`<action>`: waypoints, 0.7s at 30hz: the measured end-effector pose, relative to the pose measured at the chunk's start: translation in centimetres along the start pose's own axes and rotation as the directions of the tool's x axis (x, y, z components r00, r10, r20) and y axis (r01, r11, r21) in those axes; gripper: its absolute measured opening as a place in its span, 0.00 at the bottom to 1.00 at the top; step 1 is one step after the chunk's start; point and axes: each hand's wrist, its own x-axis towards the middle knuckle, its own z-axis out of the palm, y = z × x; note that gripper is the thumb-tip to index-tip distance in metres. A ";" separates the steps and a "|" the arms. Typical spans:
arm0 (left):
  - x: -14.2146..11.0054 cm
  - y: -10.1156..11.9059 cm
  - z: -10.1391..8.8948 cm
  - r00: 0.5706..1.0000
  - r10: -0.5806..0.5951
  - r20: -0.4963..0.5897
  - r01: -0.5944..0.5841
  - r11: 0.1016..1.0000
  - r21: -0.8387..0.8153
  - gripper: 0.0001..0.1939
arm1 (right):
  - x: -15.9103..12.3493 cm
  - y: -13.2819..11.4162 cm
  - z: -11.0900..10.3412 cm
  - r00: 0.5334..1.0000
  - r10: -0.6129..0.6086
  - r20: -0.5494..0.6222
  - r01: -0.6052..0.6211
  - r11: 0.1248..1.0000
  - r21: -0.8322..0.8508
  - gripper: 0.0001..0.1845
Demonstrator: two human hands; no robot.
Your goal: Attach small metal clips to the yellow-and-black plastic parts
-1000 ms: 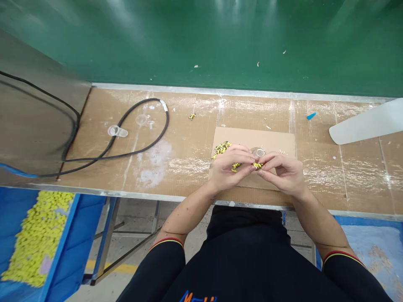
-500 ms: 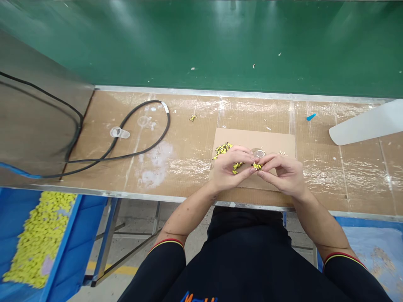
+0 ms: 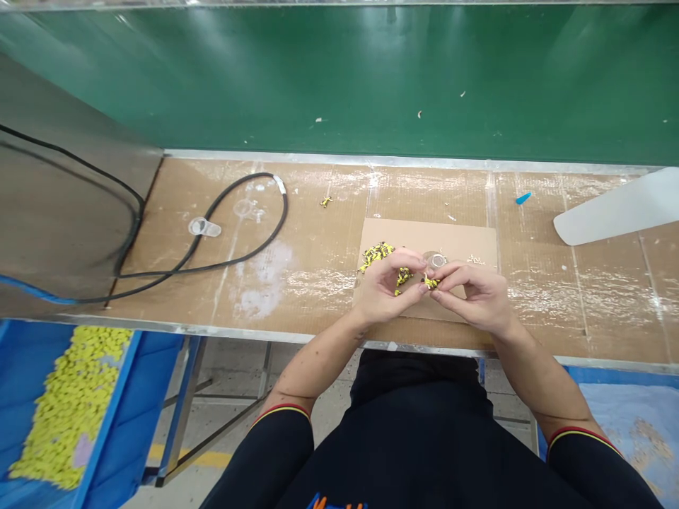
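Observation:
Between the fingertips of both hands is a small yellow-and-black figure (image 3: 430, 283), its exact shape too small to make out. My left hand (image 3: 390, 286) pinches it from the left, and my right hand (image 3: 474, 291) pinches it from the right. Both hands are over a cardboard sheet (image 3: 429, 227). A heap of yellow-and-black figures (image 3: 376, 254) lies on the sheet past my left hand, with a smaller cluster (image 3: 404, 276) partly hidden behind its fingers. Just beyond the fingertips stands a small clear round container (image 3: 437, 260). Tiny pale pieces (image 3: 476, 260) are scattered beyond my right hand.
A black cable (image 3: 212, 267) loops over the left of the table, around a clear plastic scoop-like piece (image 3: 204, 227). One loose figure (image 3: 325, 202) lies farther back. At right are a blue piece (image 3: 523, 198) and a white board (image 3: 618, 208). A blue bin (image 3: 114, 410) holds yellow pieces.
The held figure has turned slightly between my fingertips, with a pale bit now showing at its top. Both hands stay in nearly the same place; the view has shifted a little.

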 end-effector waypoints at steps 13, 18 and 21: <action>1.9 -0.5 -4.9 0.966 0.009 -0.258 0.128 0.850 0.510 0.02 | -0.4 0.5 -0.7 0.994 0.112 0.013 -0.112 0.993 -0.043 0.14; 2.4 -1.1 -11.2 0.812 -0.153 -0.563 0.567 0.432 0.701 0.08 | -0.1 0.3 -1.4 0.996 0.089 -0.023 -0.091 0.992 -0.093 0.10; 2.2 -1.2 -13.0 0.793 -0.178 -0.583 0.607 0.326 0.725 0.14 | 0.0 0.3 -2.0 0.996 0.078 -0.031 -0.082 0.985 -0.149 0.09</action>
